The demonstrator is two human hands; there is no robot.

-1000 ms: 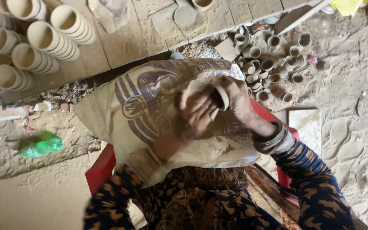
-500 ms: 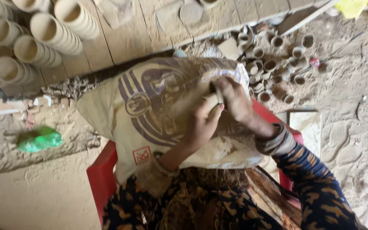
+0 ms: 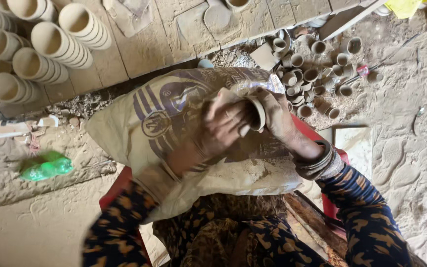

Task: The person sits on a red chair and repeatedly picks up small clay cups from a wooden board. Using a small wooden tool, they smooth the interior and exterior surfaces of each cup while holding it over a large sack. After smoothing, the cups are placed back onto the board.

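Sunlit, dusty earthen floor (image 3: 411, 163) beside a brick-paved patch (image 3: 144, 44).

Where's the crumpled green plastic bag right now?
In the head view, the crumpled green plastic bag lies on the sandy ground at the far left, beyond the printed woven sack and below the stacked clay cups.

One woven sack (image 3: 174, 123), one green plastic bag (image 3: 45, 165), one red chair (image 3: 117, 185).
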